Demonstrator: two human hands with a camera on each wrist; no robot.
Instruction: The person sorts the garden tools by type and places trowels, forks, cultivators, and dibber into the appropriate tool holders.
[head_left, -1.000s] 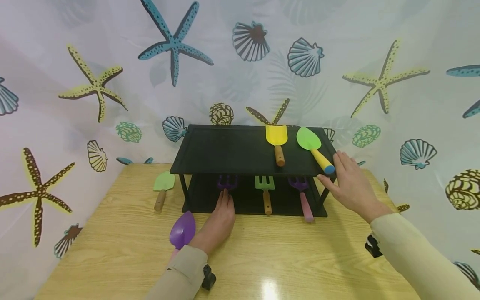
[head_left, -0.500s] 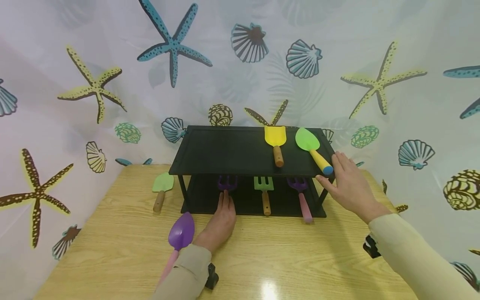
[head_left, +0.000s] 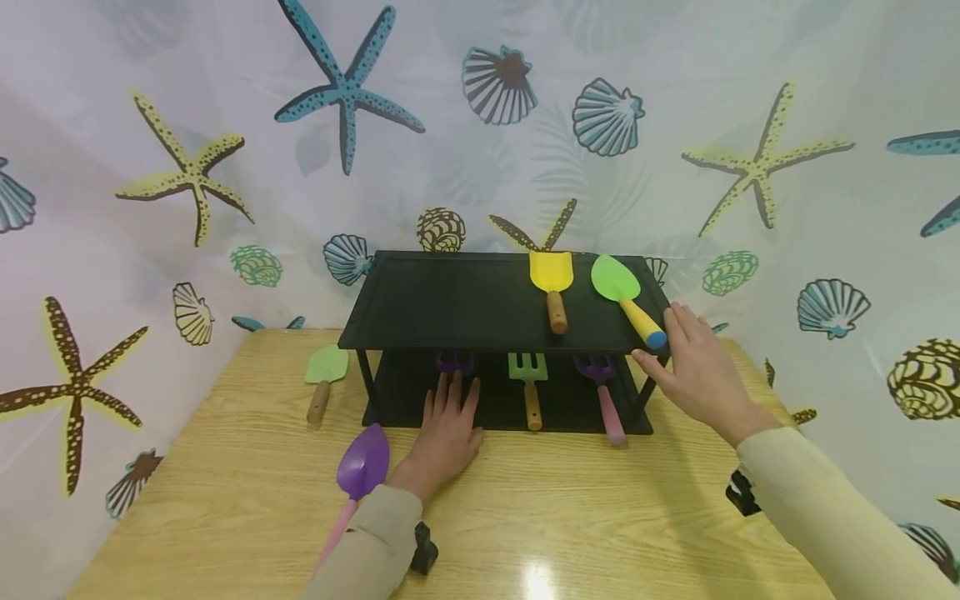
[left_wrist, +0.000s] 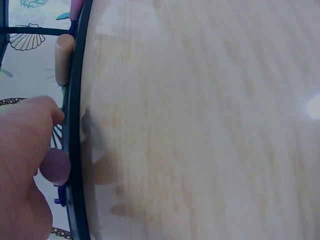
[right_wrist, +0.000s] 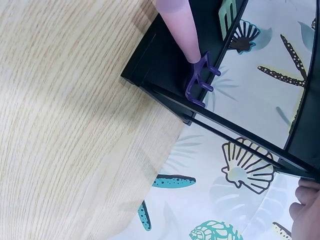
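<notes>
1. Head view: since the earlier frame, the left hand (head_left: 446,435) has fanned its fingers apart, while the right hand (head_left: 701,371) stays where it was. I see the purple fork (head_left: 455,362) on the lower shelf (head_left: 401,407), its tines just beyond the left fingertips and its handle hidden beneath that hand. Its long axis runs front to back — tines away from the person. The left hand is clearly the nearer one; its fingers are spread wide, gripping nothing that I can see. The right fingers lie straight and together along the right edge of the upper shelf (head_left: 450,300), thumb apart.

2. Left wrist view: I get the fork's mauve handle end (left_wrist: 56,166) at the front rail (left_wrist: 75,135), close beside the hand — whether they touch, I can't tell.

3. Right wrist view: only part of the right hand shows, by the upper shelf, well apart from the pink-handled fork (right_wrist: 186,42).
</notes>
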